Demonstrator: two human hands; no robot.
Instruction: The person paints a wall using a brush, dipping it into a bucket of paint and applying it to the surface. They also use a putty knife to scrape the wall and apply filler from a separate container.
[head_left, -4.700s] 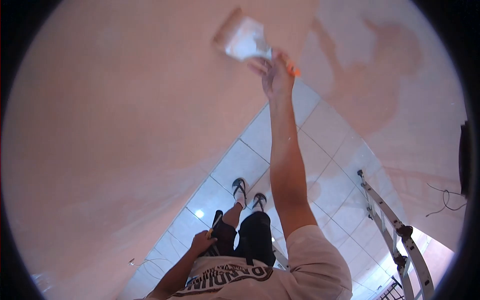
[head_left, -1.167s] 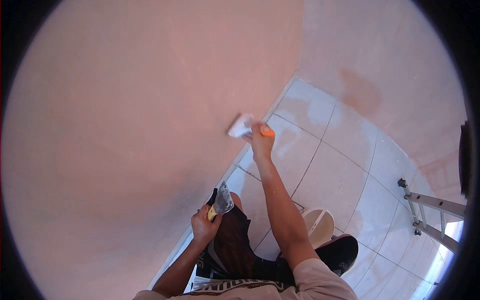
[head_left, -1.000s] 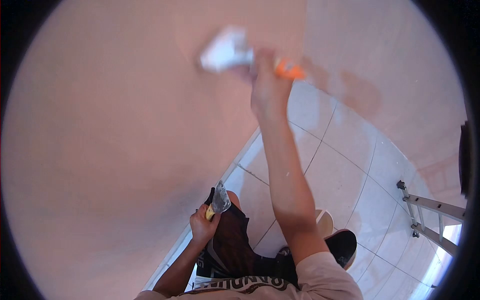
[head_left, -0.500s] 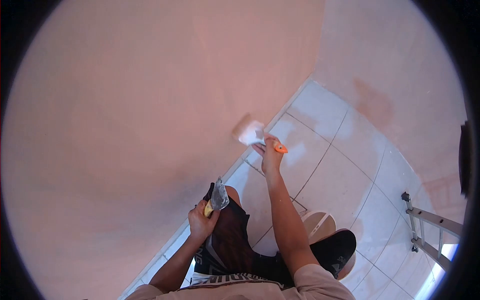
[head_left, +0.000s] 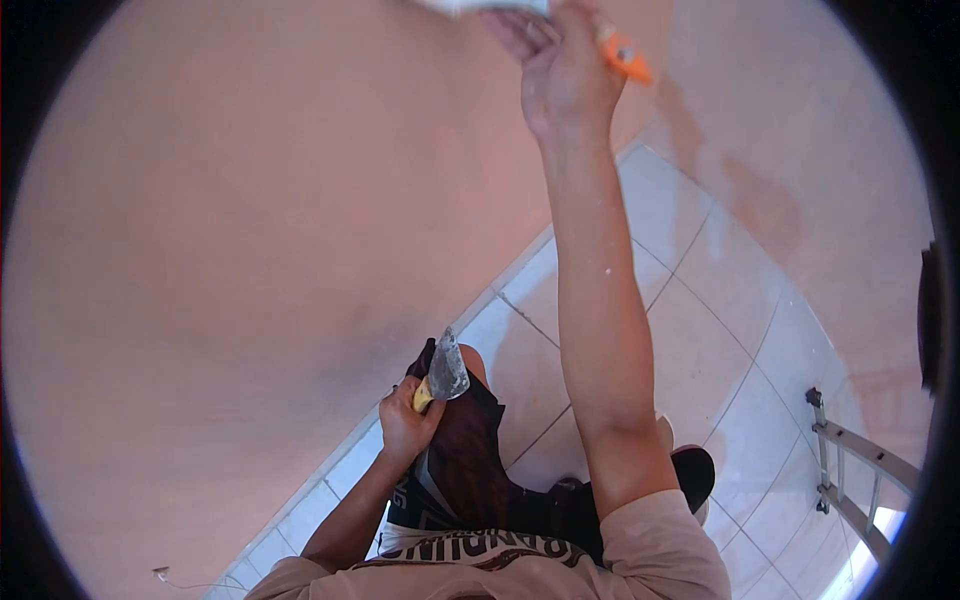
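Observation:
High up at the top edge of the view, my right hand [head_left: 572,88] is closed around the orange-ended handle of a wide putty knife [head_left: 630,62]. Its broad blade lies against or close over the pinkish wall [head_left: 300,200] and is partly cut off by the frame. Down by my raised knee, my left hand [head_left: 407,418] grips a smaller putty knife [head_left: 449,372] by its yellow handle. That blade points up, its grey metal smeared with whitish material.
A tiled floor [head_left: 700,330] runs along the wall's foot to the corner. On the right stands a metal ladder [head_left: 870,450], with a dark object [head_left: 930,320] at the view's edge. A thin wire sticks out of a small wall fitting [head_left: 160,573] at lower left.
My right hand has swept upward along the wall with the wide putty knife, from near the floor line to the top edge. My left hand has barely moved. My right arm now covers the bucket.

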